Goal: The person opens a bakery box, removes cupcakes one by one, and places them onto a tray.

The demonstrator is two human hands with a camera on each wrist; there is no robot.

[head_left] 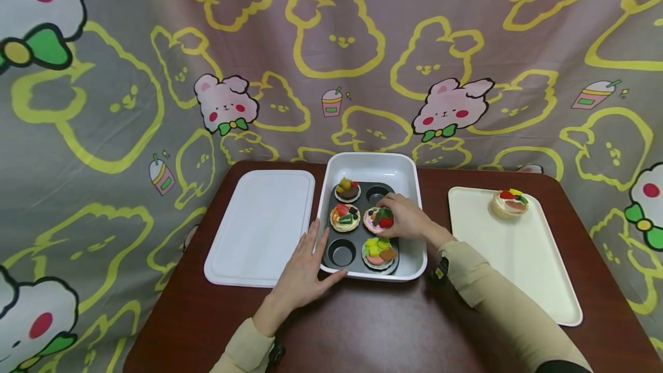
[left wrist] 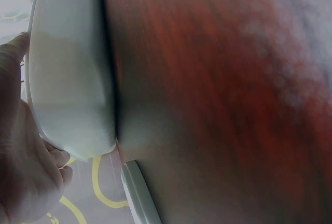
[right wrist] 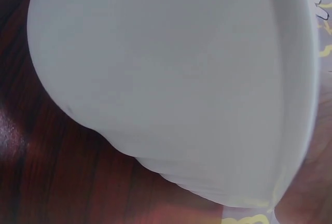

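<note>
A dark muffin pan (head_left: 357, 251) sits inside a deep white tub (head_left: 373, 164) at the middle of the table. My right hand (head_left: 408, 219) reaches over the tub's right side and grips a pink-topped tart (head_left: 370, 220) in the middle right cup. My left hand (head_left: 303, 272) rests with spread fingers on the tub's front left rim. In the other cups are a chocolate-topped tart (head_left: 348, 191), a strawberry-topped tart (head_left: 344, 222) and a yellow-topped tart (head_left: 379, 255). The back right and front left cups hold nothing. Tub walls fill much of both wrist views.
A flat white tray (head_left: 259, 229) lies to the tub's left. On the right, a cream tray (head_left: 510, 258) carries one fruit-topped tart (head_left: 509, 205) near its back edge. A patterned curtain (head_left: 362, 73) hangs behind the brown table (head_left: 362, 321).
</note>
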